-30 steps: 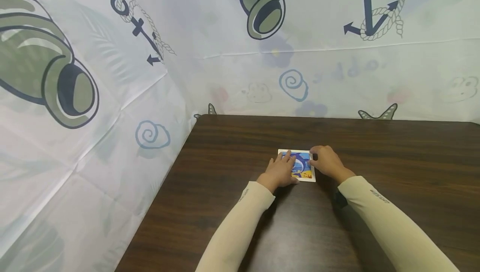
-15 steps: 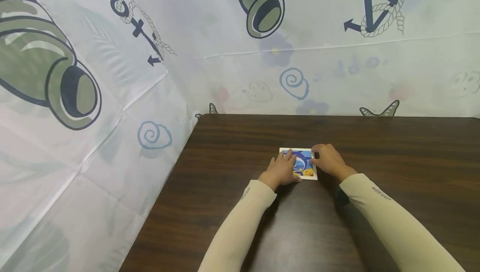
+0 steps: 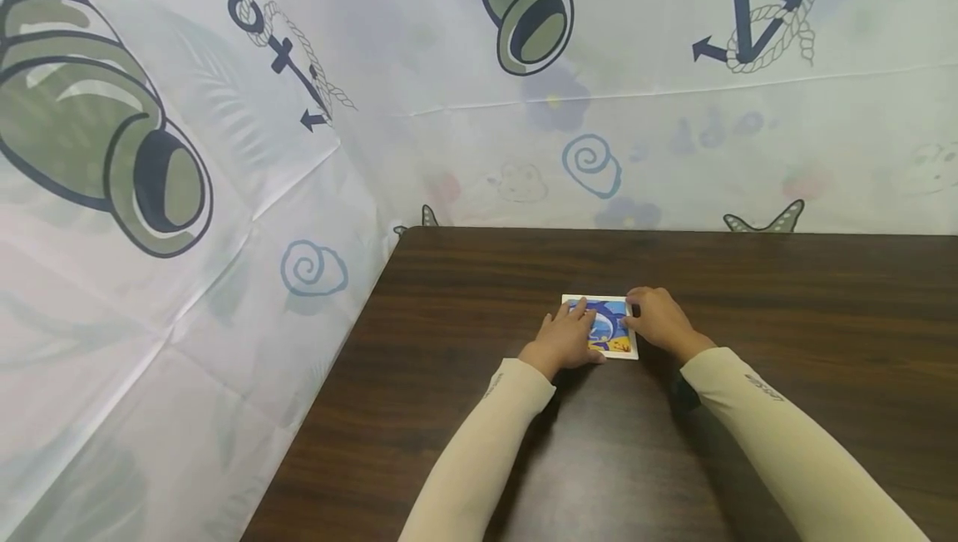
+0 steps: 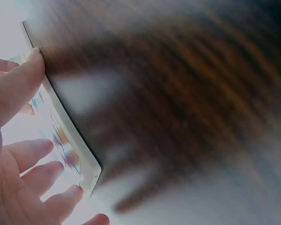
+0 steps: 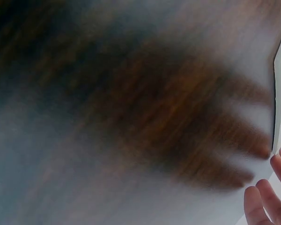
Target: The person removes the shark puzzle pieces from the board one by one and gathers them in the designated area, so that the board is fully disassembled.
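Note:
A small square picture [image 3: 609,334] with a white border and a blue dolphin-like design lies flat on the dark table. My left hand [image 3: 565,338] rests over its left part, fingers spread, thumb at the near edge. From the right, my right hand [image 3: 662,322] touches the right border, with a gap between thumb and index finger. The left wrist view shows the board's pale edge [image 4: 70,129] beside the thumb of my left hand [image 4: 14,164]. In the right wrist view, bent fingers of my right hand [image 5: 271,201] are near the board's corner [image 5: 278,93].
The brown wood-grain table [image 3: 479,268] extends around both arms. Behind it and along its left side hangs a pale cloth [image 3: 419,143] printed with shells, anchors and starfish.
The head view has shifted slightly, so table, picture and hands appear a little farther right. Both hands keep their pose on the picture.

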Demonstrator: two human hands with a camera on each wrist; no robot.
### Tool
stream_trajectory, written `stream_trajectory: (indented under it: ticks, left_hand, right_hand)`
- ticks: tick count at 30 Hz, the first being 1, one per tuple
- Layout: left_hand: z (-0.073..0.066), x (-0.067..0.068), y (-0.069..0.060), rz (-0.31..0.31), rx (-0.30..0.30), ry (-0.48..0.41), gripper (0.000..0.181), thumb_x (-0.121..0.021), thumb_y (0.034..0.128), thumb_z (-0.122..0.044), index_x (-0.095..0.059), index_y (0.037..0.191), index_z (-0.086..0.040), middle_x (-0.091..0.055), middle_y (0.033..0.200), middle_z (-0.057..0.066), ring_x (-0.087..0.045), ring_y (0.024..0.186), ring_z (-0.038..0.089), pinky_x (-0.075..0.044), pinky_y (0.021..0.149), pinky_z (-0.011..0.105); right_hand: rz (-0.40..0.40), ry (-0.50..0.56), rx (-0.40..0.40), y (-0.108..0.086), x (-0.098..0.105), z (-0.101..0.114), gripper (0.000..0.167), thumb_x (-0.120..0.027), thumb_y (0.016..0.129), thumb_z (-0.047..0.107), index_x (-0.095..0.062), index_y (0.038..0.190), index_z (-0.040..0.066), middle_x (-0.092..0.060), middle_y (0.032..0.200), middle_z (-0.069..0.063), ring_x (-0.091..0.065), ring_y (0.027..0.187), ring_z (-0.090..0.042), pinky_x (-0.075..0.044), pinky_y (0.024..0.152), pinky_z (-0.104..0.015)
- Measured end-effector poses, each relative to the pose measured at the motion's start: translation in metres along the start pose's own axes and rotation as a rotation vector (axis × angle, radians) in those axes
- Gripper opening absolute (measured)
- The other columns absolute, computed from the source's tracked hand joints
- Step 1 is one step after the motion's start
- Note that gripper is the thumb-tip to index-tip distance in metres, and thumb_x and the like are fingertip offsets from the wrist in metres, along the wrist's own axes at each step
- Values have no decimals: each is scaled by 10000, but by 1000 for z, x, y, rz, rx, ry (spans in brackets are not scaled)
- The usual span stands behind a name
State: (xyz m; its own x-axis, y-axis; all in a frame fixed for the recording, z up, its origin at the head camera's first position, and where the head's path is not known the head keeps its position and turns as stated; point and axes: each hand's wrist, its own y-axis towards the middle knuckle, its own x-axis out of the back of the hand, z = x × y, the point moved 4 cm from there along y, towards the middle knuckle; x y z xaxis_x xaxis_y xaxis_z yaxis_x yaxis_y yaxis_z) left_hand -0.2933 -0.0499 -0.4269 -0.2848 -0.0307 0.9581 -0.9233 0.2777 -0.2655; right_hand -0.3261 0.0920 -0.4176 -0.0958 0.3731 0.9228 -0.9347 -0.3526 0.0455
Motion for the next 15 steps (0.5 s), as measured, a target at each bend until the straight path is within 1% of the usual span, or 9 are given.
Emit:
stream_trajectory:
  ticks: [7, 11, 15]
  left_hand:
    - [-1, 0, 0, 2, -11, 16, 784, -634, 839, -530, -318, 1490, -228, -189, 1609, -37, -218, 1488, 238, -285, 1175, 459]
    - [-2, 0, 0, 7, -25, -1, 770, -653, 838, -500, -344, 1480, -208, -218, 1602, -38, -231, 1483, 246, -285, 1173, 469]
    - [-2, 1, 1, -8, -25, 4, 767, -663, 834, -491, -358, 1473, -197, -247, 1592, -47, -251, 1476, 246, -294, 1169, 463]
  right_hand:
    - [12, -7, -13, 0, -3, -1, 424, -666, 858, 163, -605, 1180, -107, -551, 1298, -293, -487, 1192, -500, -396, 1023, -586]
    - [32, -18, -18, 1, -4, 0, 423, -663, 864, 185, -613, 1178, -94, -551, 1303, -282, -468, 1215, -490, -404, 1016, -586]
    - [20, -28, -17, 3, -1, 3, 406, -671, 861, 202, -635, 1156, -75, -557, 1249, -274, -483, 1164, -450, -452, 959, -557]
